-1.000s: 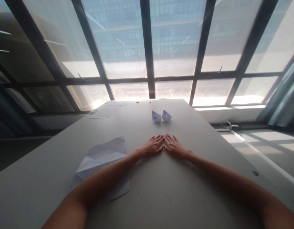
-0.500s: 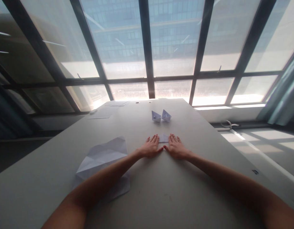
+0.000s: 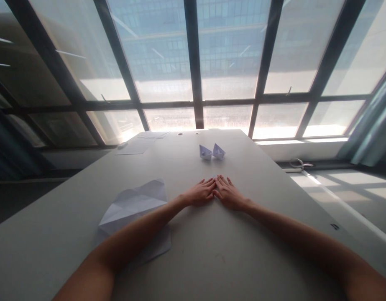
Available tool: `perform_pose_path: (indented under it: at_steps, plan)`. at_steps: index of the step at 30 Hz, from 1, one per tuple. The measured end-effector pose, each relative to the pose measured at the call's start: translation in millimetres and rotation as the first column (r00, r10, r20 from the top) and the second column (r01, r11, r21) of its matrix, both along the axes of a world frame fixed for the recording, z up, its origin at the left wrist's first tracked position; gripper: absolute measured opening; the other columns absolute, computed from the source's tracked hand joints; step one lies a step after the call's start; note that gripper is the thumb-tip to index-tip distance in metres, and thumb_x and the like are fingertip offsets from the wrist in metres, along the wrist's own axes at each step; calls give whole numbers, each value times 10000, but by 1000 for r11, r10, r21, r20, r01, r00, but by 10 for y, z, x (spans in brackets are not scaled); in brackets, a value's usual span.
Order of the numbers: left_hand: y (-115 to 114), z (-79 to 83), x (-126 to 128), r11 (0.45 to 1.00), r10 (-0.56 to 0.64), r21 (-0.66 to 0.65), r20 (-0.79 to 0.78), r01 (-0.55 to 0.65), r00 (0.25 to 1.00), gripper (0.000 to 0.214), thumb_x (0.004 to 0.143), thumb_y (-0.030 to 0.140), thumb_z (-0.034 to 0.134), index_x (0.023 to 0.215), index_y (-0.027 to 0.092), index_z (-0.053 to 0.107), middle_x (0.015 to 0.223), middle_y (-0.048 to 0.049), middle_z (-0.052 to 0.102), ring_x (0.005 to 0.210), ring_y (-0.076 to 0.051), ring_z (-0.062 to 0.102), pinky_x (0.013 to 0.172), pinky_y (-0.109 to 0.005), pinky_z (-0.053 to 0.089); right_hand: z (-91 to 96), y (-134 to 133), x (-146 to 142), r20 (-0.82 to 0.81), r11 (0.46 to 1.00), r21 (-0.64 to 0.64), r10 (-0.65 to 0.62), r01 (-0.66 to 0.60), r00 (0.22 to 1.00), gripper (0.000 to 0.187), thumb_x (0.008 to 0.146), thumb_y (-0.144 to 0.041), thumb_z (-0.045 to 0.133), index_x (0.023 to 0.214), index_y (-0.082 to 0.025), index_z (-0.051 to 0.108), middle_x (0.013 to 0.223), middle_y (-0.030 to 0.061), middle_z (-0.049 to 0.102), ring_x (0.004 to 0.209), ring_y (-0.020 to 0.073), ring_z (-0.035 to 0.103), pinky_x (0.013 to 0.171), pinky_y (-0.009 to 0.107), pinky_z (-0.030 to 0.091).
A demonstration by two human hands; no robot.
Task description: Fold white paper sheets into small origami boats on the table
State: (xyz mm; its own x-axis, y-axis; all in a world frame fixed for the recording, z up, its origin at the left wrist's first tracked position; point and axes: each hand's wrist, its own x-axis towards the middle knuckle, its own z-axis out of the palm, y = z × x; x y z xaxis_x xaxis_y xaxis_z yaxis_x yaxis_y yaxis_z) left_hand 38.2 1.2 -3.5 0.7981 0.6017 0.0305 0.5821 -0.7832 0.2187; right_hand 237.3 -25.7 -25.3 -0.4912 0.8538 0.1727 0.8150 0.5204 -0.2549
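My left hand [image 3: 201, 193] lies flat on the table, fingers stretched out toward the upper right. Flat beside it, my right hand [image 3: 228, 193] meets it at the fingertips. The small folded white paper that showed between them is now covered by my fingers. Just beyond my hands stand two white paper boats [image 3: 205, 153], side by side. A large creased sheet of white paper [image 3: 134, 200] lies to the left, partly under my left forearm from this viewpoint.
The white table [image 3: 193, 259] runs away toward tall windows. Flat paper sheets [image 3: 138, 146] lie at its far left. Two round holes are near the far edge. A dark label [image 3: 334, 226] is at the right, with a pale cable [image 3: 301, 164] on the floor beyond.
My hands have slid inward until their fingertips meet. The small folded paper that was visible between them is now hidden under the fingers. The boats and the creased sheet stay in place.
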Motion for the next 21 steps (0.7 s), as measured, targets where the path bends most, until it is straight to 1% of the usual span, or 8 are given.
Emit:
perform_pose_path:
  at_steps: [3, 6, 9, 11, 14, 17, 21]
  plan:
    - [6, -26, 29, 1000, 5, -26, 43, -3, 999, 642, 1014, 408, 337, 1592, 203, 145, 1639, -71, 167, 1511, -211, 161, 1221, -406, 146, 42, -2, -32, -14, 999, -36, 15, -16, 1000, 738, 1013, -543, 217, 1551, -38, 246, 1610, 194, 219, 1506, 276, 153, 1218, 446, 129]
    - [4, -69, 47, 997, 74, 9, 77, -75, 994, 606, 1026, 410, 299, 1585, 207, 184, 1631, -73, 211, 1503, -202, 195, 1220, -387, 152, 50, 17, -36, -13, 999, -53, -11, 10, 1000, 768, 1007, -582, 190, 1556, -46, 235, 1609, 188, 222, 1503, 273, 167, 1219, 441, 133]
    - [6, -94, 47, 989, 141, 26, 60, -142, 988, 599, 1034, 444, 263, 1579, 203, 203, 1628, -92, 218, 1505, -208, 189, 1216, -405, 150, 42, 40, -29, -3, 998, -62, 4, -4, 1000, 793, 1006, -593, 152, 1550, -22, 241, 1608, 199, 218, 1503, 269, 168, 1220, 425, 127]
    - [18, -95, 39, 987, 157, 23, 28, -157, 987, 608, 1034, 461, 258, 1577, 194, 204, 1629, -106, 204, 1509, -215, 171, 1214, -430, 141, 37, 52, -30, 5, 998, -62, 16, -16, 1000, 808, 1004, -600, 139, 1546, -11, 244, 1607, 207, 213, 1504, 271, 163, 1219, 424, 122]
    - [39, -85, 25, 985, 171, 27, -19, -170, 985, 623, 1030, 457, 251, 1578, 165, 189, 1634, -119, 169, 1516, -221, 132, 1214, -446, 120, 34, 64, -33, 18, 998, -61, 12, -11, 1000, 785, 1007, -585, 152, 1552, -27, 240, 1611, 196, 207, 1508, 265, 147, 1219, 437, 102]
    - [48, -76, 16, 984, 179, 37, -72, -177, 981, 633, 1021, 419, 253, 1576, 126, 174, 1639, -132, 134, 1521, -225, 91, 1217, -446, 93, 33, 75, -16, 39, 997, -68, -45, 48, 998, 729, 1015, -529, 194, 1552, -40, 250, 1614, 185, 203, 1511, 261, 130, 1216, 458, 73]
    - [46, -80, 11, 983, 182, 49, -112, -177, 977, 664, 1000, 400, 284, 1571, 81, 167, 1640, -148, 109, 1522, -235, 74, 1217, -447, 82, 26, 91, 34, 50, 983, -82, -163, 167, 985, 709, 1009, -470, 248, 1534, 7, 266, 1608, 208, 208, 1507, 292, 142, 1209, 489, 79]
